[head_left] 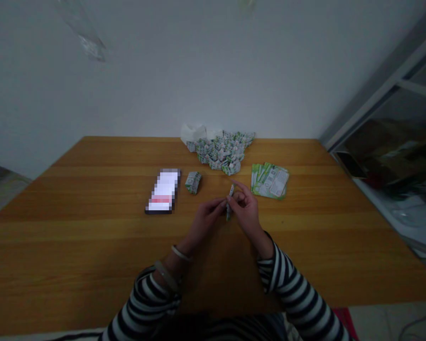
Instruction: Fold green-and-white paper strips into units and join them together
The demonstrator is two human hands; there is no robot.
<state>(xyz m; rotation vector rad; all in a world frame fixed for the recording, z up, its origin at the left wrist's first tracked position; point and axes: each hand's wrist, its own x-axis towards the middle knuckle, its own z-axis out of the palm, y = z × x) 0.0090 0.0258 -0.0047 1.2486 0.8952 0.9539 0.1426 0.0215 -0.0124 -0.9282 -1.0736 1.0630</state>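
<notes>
Between my two hands, above the middle of the wooden table, a narrow folded strip of printed paper (pixel 232 190) stands roughly upright. My left hand (pixel 208 214) pinches it from the left with the fingertips. My right hand (pixel 247 208) grips it from the right with thumb and fingers, the index finger stretched forward. Left of the hands lies a small folded piece of the same green-and-white paper (pixel 193 183). To the right, a fanned stack of flat printed papers (pixel 270 181) rests on the table. Some of the strip is hidden behind my fingers.
A large heap of folded printed paper pieces (pixel 223 150) lies against the wall, with white tissue-like material (pixel 192 132) beside it. A phone (pixel 164 191) with a lit, blurred screen sits on the left of the wooden table (pixel 92 227). Shelving (pixel 404 156) stands at the right.
</notes>
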